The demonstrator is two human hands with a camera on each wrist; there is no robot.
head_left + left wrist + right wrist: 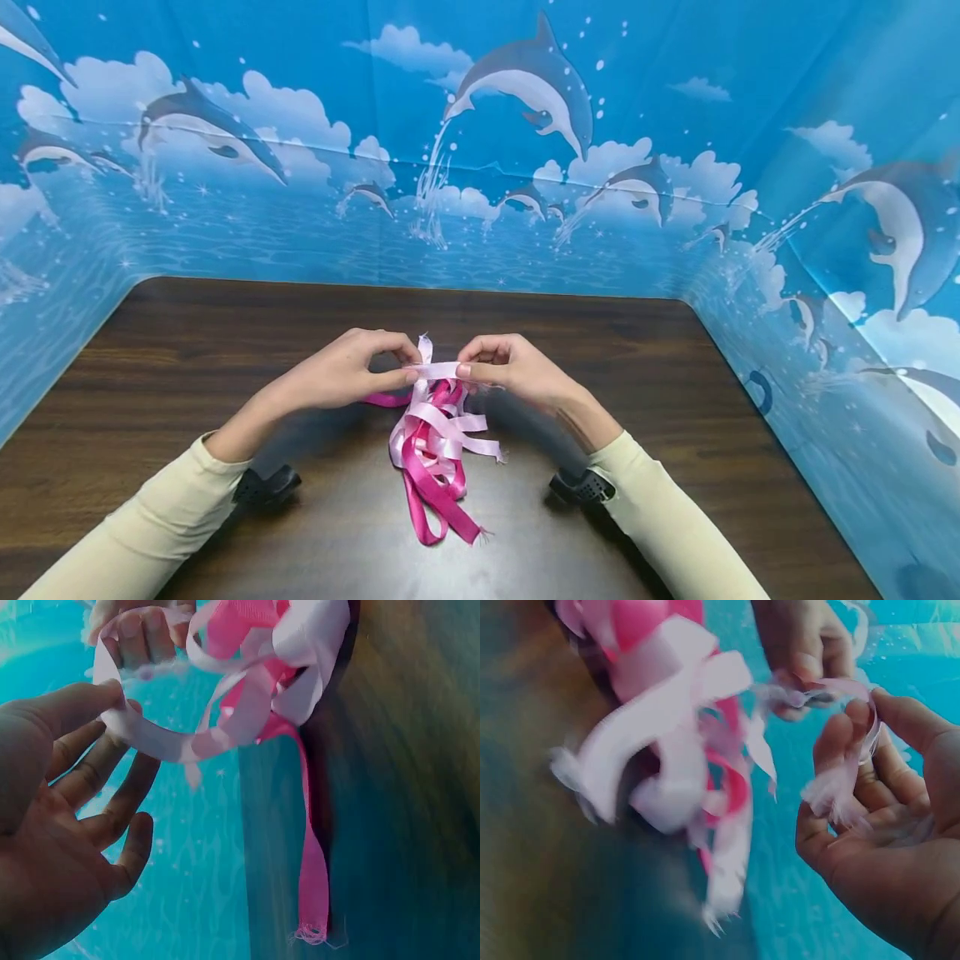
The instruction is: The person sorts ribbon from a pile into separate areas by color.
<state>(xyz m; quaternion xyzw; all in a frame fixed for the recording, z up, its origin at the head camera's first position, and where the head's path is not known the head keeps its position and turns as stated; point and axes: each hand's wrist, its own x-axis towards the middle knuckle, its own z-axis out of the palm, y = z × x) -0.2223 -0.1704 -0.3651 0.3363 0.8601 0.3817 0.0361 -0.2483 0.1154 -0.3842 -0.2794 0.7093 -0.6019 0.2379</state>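
A heap of ribbons lies mid-table, made up of light pink ribbon [442,429] and dark pink ribbon [438,492]. Above it a light pink strip runs between both hands. The left hand [348,367] pinches that strip between thumb and forefinger; in the left wrist view its other fingers [97,765] are loosely bent. On the other side the right hand [521,371] grips the strip with thumb and fingers, and a frayed end [836,795] hangs down by its palm. A dark pink tail [313,885] with a frayed tip sticks out beside the left hand.
Underneath is a dark wood-grain table [637,375]. A blue curtain printed with dolphins [480,250] surrounds its back and sides. Black wrist cameras [266,485] sit under the pale sleeves [142,525]. A dark blue curved mark [761,392] shows at the right edge.
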